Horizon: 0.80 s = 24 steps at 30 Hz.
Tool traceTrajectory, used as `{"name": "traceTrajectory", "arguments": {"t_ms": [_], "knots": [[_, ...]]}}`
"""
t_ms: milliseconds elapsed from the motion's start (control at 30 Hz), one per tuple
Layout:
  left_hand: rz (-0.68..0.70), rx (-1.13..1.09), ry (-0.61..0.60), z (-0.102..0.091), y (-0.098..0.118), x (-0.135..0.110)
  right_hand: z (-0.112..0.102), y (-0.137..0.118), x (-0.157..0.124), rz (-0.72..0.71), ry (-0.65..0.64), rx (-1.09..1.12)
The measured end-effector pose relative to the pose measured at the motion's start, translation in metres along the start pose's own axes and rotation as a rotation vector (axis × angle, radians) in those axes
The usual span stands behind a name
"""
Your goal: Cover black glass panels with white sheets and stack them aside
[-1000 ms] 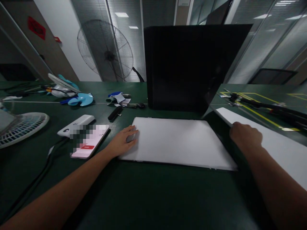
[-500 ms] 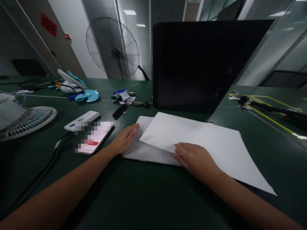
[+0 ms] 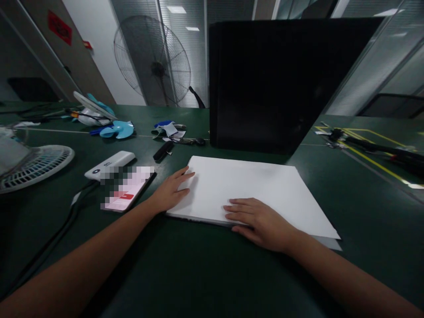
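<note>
A white sheet of paper (image 3: pixel 245 183) lies flat over a thin stack on the dark green table, its left edge nearly even with what lies beneath. A greyer sheet (image 3: pixel 331 243) peeks out below its lower right corner. My left hand (image 3: pixel 174 190) rests at the paper's left edge, fingers spread on the surface. On the front part of the sheet lies my right hand (image 3: pixel 256 221), its fingers stretched out flat and the thumb near the front edge. Neither hand grips anything.
A big black box-like panel (image 3: pixel 285 88) stands behind the paper. Left of my left hand are a phone (image 3: pixel 130 192), a white power strip (image 3: pixel 111 165) with a black cable, and a white fan grille (image 3: pixel 46 163). Blue fan blades (image 3: pixel 119 129) and small clutter lie farther back.
The top sheet has moved left and turned to line up with the stack, covering the grey-white surface beneath. My right hand's fingers have spread and flattened; my left hand's fingers have opened.
</note>
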<state>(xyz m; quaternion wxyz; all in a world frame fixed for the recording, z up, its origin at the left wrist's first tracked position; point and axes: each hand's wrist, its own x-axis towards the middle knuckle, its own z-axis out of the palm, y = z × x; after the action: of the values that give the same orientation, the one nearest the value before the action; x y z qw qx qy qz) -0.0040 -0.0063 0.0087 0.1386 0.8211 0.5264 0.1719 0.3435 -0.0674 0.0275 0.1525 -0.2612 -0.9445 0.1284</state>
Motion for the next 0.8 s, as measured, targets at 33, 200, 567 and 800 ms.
{"name": "traceTrajectory", "arguments": {"t_ms": [33, 200, 567, 800], "knots": [[0.008, 0.006, -0.014, -0.001, 0.0, 0.0, -0.001, 0.001, 0.0, -0.016, -0.004, 0.008], [0.004, 0.041, -0.049, -0.004, 0.002, -0.001, -0.002, 0.005, -0.002, -0.043, -0.022, 0.032], [0.013, 0.078, -0.059, -0.004, 0.005, -0.001, -0.002, 0.011, -0.006, 0.019, -0.016, 0.153], [0.003, 0.096, -0.073, -0.004, 0.008, -0.001, -0.003, 0.011, -0.008, 0.034, -0.034, 0.038]]}}
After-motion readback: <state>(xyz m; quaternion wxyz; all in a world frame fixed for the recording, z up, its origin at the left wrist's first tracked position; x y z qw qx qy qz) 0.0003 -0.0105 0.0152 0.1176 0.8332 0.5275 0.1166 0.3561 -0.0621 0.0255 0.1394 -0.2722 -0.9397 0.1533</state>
